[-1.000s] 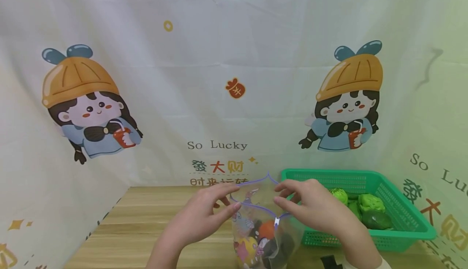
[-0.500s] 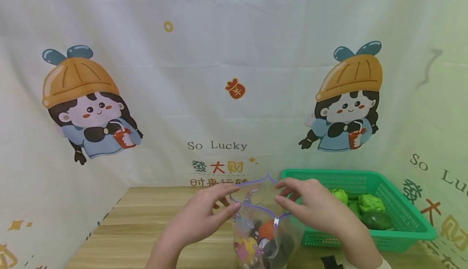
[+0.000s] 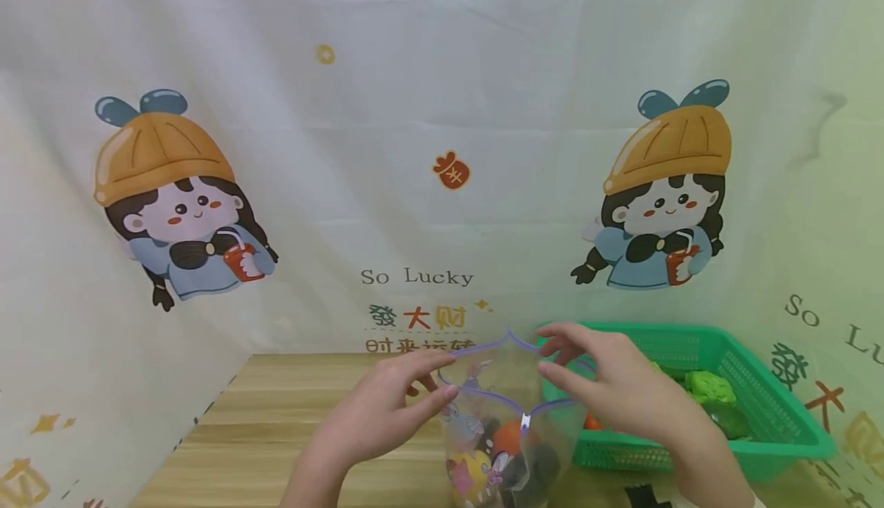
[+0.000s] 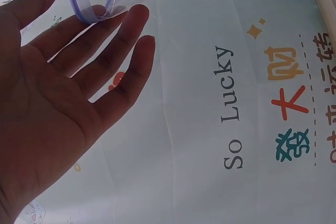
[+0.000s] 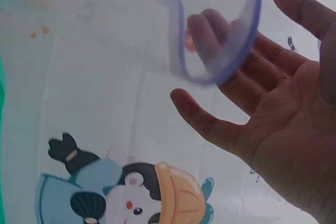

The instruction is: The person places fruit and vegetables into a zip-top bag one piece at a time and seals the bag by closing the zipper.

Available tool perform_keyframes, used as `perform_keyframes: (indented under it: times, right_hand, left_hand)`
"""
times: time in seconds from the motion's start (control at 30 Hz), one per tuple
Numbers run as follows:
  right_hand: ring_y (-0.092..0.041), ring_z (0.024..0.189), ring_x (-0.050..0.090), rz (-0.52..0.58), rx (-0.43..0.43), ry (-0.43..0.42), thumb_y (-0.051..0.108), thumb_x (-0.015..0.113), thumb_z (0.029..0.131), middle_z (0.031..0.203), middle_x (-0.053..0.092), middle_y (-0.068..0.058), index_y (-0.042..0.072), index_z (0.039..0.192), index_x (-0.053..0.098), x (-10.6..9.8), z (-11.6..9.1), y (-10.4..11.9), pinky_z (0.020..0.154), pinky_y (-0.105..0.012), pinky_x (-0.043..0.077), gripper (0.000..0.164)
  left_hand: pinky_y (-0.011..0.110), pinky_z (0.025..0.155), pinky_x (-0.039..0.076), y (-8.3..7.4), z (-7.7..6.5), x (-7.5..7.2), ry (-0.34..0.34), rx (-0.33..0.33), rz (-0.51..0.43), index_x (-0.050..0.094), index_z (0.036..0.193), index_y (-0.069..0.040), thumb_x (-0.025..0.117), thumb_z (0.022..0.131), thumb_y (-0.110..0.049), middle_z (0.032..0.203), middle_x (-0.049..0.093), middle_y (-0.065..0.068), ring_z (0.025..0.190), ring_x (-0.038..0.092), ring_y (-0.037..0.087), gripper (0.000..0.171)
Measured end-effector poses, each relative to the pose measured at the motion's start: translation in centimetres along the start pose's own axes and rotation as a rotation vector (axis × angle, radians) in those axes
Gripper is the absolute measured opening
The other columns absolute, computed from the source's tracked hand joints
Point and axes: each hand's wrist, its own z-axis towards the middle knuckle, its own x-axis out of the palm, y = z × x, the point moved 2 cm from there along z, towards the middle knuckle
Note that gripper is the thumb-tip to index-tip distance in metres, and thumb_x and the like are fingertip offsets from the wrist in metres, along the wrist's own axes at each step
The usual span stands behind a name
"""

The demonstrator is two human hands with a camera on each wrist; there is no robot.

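Note:
A clear zip bag [image 3: 492, 395] with a purple rim and cartoon prints stands upright on the table, its mouth spread wide. Inside show an orange round item [image 3: 507, 437], a yellow one [image 3: 475, 468] and dark ones; a white slider [image 3: 526, 421] sits at the front of the zip. My left hand [image 3: 394, 397] is at the bag's left rim with relaxed fingers, thumb apart from them. In the left wrist view the purple rim [image 4: 80, 4] overlaps its fingertips. At the right rim is my right hand [image 3: 611, 381], fingers spread loosely, nothing gripped. The rim [image 5: 231, 72] crosses its fingers in the right wrist view.
A green plastic basket [image 3: 766, 446] stands right of the bag, partly behind the right hand. It holds leafy green items [image 3: 711, 387], a dark green one [image 3: 733, 420] and something red [image 3: 592, 421]. A printed cloth hangs behind the wooden table [image 3: 276, 416].
My right hand has drawn slightly right and up, and the bag's mouth looks wider on that side. The left hand stays nearly in place. The head view has shifted a little left.

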Motion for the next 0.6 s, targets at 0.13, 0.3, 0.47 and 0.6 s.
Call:
perform_keyframes:
  times: [0.13, 0.3, 0.47, 0.6]
  right_hand:
    - [-0.012, 0.103, 0.058, -0.059, -0.031, -0.054, 0.047, 0.056, 0.094, 0.121, 0.061, 0.006, 0.02, 0.13, 0.055, -2.6, 1.0, -1.3, 0.083, -0.043, 0.052, 0.045]
    - [-0.016, 0.102, 0.06, -0.067, -0.021, 0.023, 0.041, 0.058, 0.095, 0.12, 0.061, 0.0, 0.017, 0.126, 0.058, -5.2, 4.1, -3.1, 0.086, -0.045, 0.052, 0.039]
    - [-0.019, 0.099, 0.06, -0.16, 0.005, 0.194, 0.039, 0.058, 0.096, 0.116, 0.063, -0.003, 0.013, 0.124, 0.06, -5.7, 7.1, -5.4, 0.079, -0.041, 0.053, 0.038]
    - [-0.025, 0.101, 0.06, -0.211, 0.094, 0.342, 0.037, 0.058, 0.096, 0.116, 0.063, -0.008, 0.008, 0.122, 0.061, -5.0, 8.7, -9.1, 0.083, -0.044, 0.052, 0.039]
  left_hand:
    - [0.03, 0.082, 0.054, -0.1, 0.4, 0.4, 0.016, 0.0, -0.017, 0.053, 0.137, -0.018, 0.053, 0.097, -0.047, 0.135, 0.053, -0.008, 0.094, 0.058, 0.001, 0.05]
    - [0.034, 0.083, 0.054, -0.3, 0.4, 0.5, 0.01, 0.004, -0.018, 0.053, 0.137, -0.019, 0.055, 0.096, -0.045, 0.135, 0.053, -0.008, 0.095, 0.059, 0.002, 0.049]
    - [0.033, 0.083, 0.054, -0.3, 0.4, 0.6, 0.006, 0.004, -0.011, 0.053, 0.136, -0.019, 0.054, 0.096, -0.045, 0.134, 0.054, -0.008, 0.095, 0.058, 0.001, 0.048]
    - [0.033, 0.083, 0.054, -0.3, 0.4, 0.8, 0.009, 0.004, -0.012, 0.054, 0.136, -0.019, 0.053, 0.097, -0.046, 0.133, 0.054, -0.009, 0.095, 0.058, 0.001, 0.048]
